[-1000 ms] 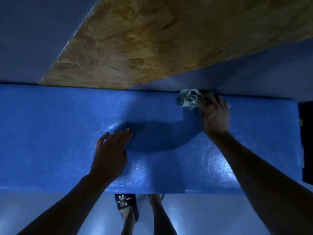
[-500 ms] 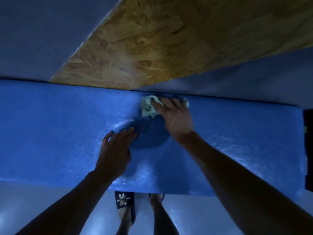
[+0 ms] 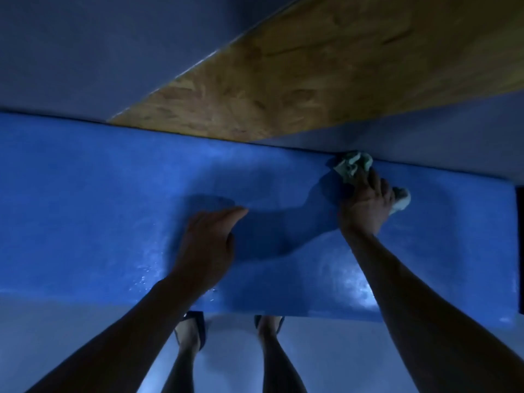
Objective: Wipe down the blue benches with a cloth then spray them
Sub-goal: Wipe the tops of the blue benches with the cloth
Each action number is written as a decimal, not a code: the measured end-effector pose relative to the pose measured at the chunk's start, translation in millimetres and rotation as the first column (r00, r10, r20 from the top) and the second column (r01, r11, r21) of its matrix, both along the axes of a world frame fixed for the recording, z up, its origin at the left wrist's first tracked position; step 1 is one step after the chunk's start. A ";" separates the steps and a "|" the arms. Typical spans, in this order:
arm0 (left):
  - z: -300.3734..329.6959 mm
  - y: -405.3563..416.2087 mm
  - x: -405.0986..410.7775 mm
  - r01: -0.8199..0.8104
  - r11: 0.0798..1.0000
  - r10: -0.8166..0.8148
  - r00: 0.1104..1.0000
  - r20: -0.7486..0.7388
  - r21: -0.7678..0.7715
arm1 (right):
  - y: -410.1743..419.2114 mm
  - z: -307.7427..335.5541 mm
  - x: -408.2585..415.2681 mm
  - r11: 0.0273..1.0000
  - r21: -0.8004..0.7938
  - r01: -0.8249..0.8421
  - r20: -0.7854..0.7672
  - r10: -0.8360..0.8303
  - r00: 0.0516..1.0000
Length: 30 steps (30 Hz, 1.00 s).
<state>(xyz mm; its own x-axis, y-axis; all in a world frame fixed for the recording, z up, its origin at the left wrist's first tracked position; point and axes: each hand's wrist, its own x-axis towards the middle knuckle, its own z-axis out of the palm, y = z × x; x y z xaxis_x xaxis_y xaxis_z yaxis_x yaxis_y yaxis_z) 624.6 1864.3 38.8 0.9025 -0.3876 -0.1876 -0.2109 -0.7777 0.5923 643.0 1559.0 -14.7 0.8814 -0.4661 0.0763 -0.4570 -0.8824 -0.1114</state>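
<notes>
Blue bench (image 3: 85, 194), right hand (image 3: 365, 205) pressing crumpled cloth (image 3: 354, 164), left hand (image 3: 207, 245) flat

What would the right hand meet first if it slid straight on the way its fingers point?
Probably the wall behind the bench. The right hand presses the cloth near the bench's back edge, fingers pointing at it. Depth is unclear.

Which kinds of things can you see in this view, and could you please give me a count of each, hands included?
Hands: 2, the left hand flat on the bench and the right hand pressing the cloth
Blue bench: 1
Cloth: 1, pale green and crumpled
Wooden board: 1
Sandalled feet: 2, one and the other
Total: 7
</notes>
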 end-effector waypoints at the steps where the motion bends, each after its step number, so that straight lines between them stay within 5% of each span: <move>1: -0.9 9.7 0.0 -0.009 1.000 0.009 1.000 0.009 -0.028 | 19.3 -1.5 6.5 1.000 0.005 -0.005 0.019 0.005 1.000; 9: -9.6 76.5 10.4 -0.061 0.997 0.063 0.997 0.046 -0.040 | 211.0 7.1 55.0 0.921 0.119 -0.371 0.117 0.358 0.926; 14: -10.8 95.5 16.7 -0.027 1.000 0.027 0.999 0.029 -0.003 | 165.5 11.6 54.8 0.745 0.049 -0.665 0.045 0.664 0.747; 19: -9.8 109.6 20.8 -0.041 0.998 0.042 0.999 0.015 -0.052 | 58.3 21.9 9.2 0.958 0.037 -0.283 -0.066 0.285 0.956; 25: -22.7 131.2 17.8 -0.024 0.996 0.028 0.998 0.050 -0.082 | 152.7 6.0 28.6 0.975 0.090 0.205 -0.023 -0.204 0.979; 27: -26.2 137.3 17.3 -0.004 0.998 0.008 0.998 0.058 -0.068 | 207.7 5.9 45.7 0.975 0.156 0.156 0.009 -0.160 0.987; 30: -29.8 145.2 19.1 0.023 0.999 -0.021 0.997 0.069 -0.033 | 273.4 8.7 50.7 0.970 0.165 -0.177 0.017 0.177 0.984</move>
<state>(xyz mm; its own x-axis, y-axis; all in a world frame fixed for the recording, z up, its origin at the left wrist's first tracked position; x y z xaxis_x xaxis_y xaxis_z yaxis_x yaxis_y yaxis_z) 643.6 2009.5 9.0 0.9041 -0.4123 -0.1125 -0.2684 -0.7525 0.6014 693.7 1832.4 -6.0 0.9509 -0.3091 0.0137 -0.2948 -0.9186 -0.2632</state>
